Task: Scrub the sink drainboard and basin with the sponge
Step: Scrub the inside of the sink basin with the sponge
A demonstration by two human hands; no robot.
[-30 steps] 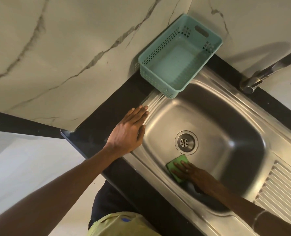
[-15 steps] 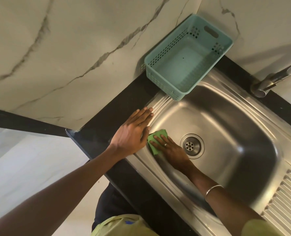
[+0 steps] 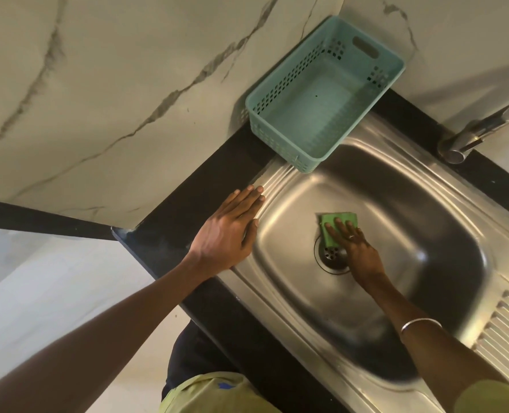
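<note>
My right hand (image 3: 355, 248) presses the green rectangular sponge (image 3: 336, 226) with straight fingers onto the floor of the stainless steel basin (image 3: 426, 234), at the far edge of the round metal drain (image 3: 332, 256). My left hand (image 3: 228, 234) rests flat, fingers extended, on the basin's left rim. The ribbed steel drainboard (image 3: 506, 338) lies at right.

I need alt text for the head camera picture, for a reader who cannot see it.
A person's right hand presses a green sponge on the steel basin floor beside the drain. The left hand rests flat on the sink's edge. A teal basket sits behind.
</note>
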